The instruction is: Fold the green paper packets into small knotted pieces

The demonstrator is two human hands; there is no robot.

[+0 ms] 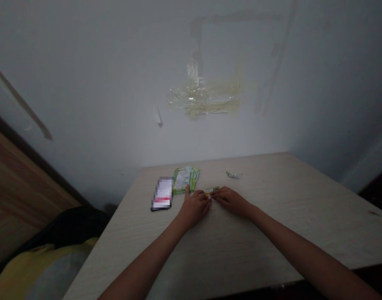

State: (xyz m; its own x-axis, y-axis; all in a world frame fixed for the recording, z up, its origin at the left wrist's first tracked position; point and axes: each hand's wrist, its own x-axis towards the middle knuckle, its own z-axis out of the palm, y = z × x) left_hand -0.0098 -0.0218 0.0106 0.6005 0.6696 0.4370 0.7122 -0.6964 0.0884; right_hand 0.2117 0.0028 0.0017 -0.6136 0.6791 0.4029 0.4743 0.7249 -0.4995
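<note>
Close together over the middle of the table, my two hands pinch a small yellow-green wrapper [216,189]. My left hand [194,209] has its fingers curled at the wrapper's left end, its thumb raised toward the packets. From the right, my right hand [233,201] holds the other end between closed fingers. Much of the wrapper is hidden by the fingers. Just beyond my left hand lies a fanned stack of green-and-white packets [181,180]. A crumpled scrap of similar wrapper [234,175] rests farther back on the right.
A phone [162,193] with a blurred screen lies left of the packets. The pale wooden table [272,187] meets a wall [116,83] marked with old tape. Beyond the table's left edge are a yellow and grey cloth-like item [43,271] and wooden panels [9,179].
</note>
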